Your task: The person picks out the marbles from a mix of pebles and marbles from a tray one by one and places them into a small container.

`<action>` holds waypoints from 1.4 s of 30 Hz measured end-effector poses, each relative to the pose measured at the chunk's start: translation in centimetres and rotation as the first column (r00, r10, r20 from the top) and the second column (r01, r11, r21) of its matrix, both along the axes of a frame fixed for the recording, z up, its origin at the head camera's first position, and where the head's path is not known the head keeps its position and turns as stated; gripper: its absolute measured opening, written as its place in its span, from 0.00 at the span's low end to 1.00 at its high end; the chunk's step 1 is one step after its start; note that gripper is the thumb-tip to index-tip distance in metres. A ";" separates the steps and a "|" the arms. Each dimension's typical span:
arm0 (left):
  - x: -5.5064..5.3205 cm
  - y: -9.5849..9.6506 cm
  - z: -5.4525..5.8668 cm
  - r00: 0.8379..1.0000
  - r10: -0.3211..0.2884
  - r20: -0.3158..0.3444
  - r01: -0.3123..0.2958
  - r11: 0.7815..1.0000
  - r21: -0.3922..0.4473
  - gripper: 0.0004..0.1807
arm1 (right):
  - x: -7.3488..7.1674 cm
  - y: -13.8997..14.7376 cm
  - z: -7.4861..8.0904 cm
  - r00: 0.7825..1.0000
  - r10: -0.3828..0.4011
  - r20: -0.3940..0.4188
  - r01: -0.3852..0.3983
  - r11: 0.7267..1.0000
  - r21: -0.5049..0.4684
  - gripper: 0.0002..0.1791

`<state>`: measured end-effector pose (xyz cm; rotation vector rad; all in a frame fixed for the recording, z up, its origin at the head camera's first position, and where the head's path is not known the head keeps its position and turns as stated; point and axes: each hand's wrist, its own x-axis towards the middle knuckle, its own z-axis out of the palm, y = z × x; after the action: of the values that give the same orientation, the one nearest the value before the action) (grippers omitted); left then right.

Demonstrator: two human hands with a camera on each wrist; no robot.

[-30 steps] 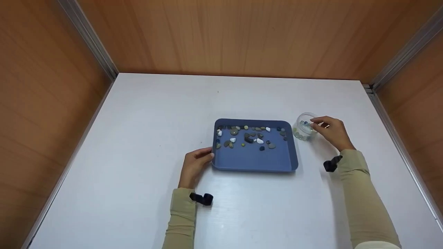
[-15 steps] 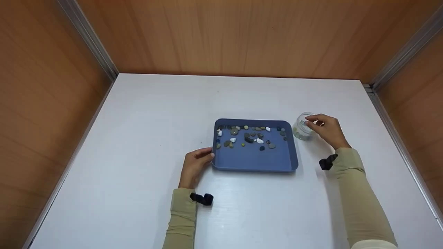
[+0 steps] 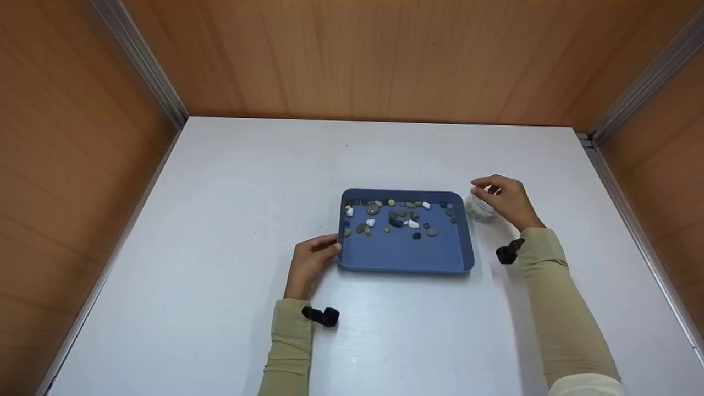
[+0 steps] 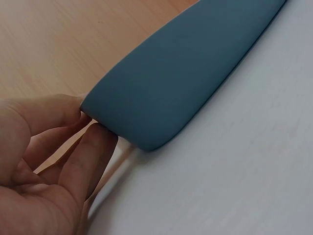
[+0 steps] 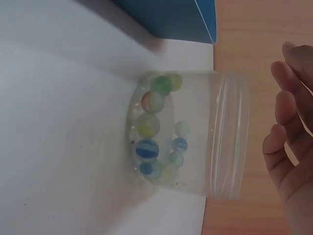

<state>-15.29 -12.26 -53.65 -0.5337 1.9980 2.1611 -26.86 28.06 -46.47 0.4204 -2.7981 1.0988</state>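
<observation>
A blue tray [image 3: 404,258] lies on the white table, with several pebbles [image 3: 372,209] in brown, grey, white and dark tones spread over its far half. My left hand [image 3: 309,264] holds the tray's left side, its fingertips at the wall [image 4: 146,98] in the left wrist view. Just right of the tray stands a clear plastic jar [image 5: 195,98] without a lid, and glass marbles [image 5: 148,126] lie in its bottom. Over the jar's mouth is my right hand [image 3: 509,201], thumb and forefinger brought close together. I cannot tell whether a marble is between them.
Wood-grain panels [image 3: 352,60] close off the back and both sides of the white table [image 3: 247,181]. A small black camera is strapped at each wrist, over the sleeves [image 3: 291,330].
My right hand has risen from the jar's mouth and shifted left, towards the tray. The left hand, tray and pebbles stay as they were.
</observation>
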 end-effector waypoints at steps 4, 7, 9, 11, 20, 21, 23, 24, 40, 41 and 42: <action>-0.1 0.0 0.0 1.000 0.006 0.001 -0.006 1.000 -0.004 0.17 | -0.3 -1.0 0.2 1.000 0.028 -0.006 -0.028 1.000 -0.006 0.15; -0.1 0.0 -0.1 1.000 0.003 0.004 -0.003 1.000 -0.011 0.17 | -0.5 -1.8 0.4 0.999 0.047 -0.002 -0.047 0.999 -0.017 0.15; -0.1 0.0 -0.1 1.000 0.002 0.005 -0.002 1.000 -0.016 0.17 | -0.6 -2.3 0.5 0.998 0.061 -0.005 -0.061 0.998 -0.015 0.15; 0.0 0.0 -0.1 1.000 0.001 0.006 -0.001 1.000 -0.021 0.17 | -0.7 -2.8 0.6 0.997 0.075 -0.012 -0.075 0.997 -0.010 0.14; -0.2 0.0 -0.1 1.000 -0.002 -0.014 0.002 1.000 -0.015 0.16 | -1.4 -5.6 1.0 0.989 0.143 -0.028 -0.144 0.989 -0.028 0.12; -0.2 0.0 -0.1 1.000 -0.003 -0.012 0.002 1.000 -0.018 0.16 | -1.5 -5.9 0.9 0.988 0.153 -0.034 -0.154 0.988 -0.025 0.12; -0.2 0.0 -0.1 1.000 -0.003 -0.008 0.003 1.000 -0.025 0.16 | -1.7 -6.7 0.9 0.985 0.168 -0.043 -0.169 0.985 -0.026 0.11; -0.2 0.0 -0.1 1.000 -0.003 -0.006 0.003 1.000 -0.030 0.16 | -1.7 -7.0 0.8 0.984 0.175 -0.044 -0.176 0.984 -0.028 0.11; -0.2 0.1 -0.2 1.000 0.015 0.006 -0.015 1.000 -0.023 0.16 | -2.0 -11.9 -0.3 0.953 0.301 0.039 -0.300 0.953 -0.032 0.11; -0.2 0.1 -0.2 1.000 0.015 0.006 -0.015 1.000 -0.020 0.16 | -2.0 -12.3 -0.4 0.950 0.309 0.040 -0.308 0.951 -0.029 0.12; -0.2 0.1 -0.2 1.000 0.013 0.002 -0.013 1.000 -0.017 0.16 | -1.9 -12.6 -0.4 0.947 0.319 0.044 -0.318 0.948 -0.030 0.12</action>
<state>-15.45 -12.15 -53.84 -0.5523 2.0191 2.1515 -28.80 15.46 -46.89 0.8808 -2.8221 1.2109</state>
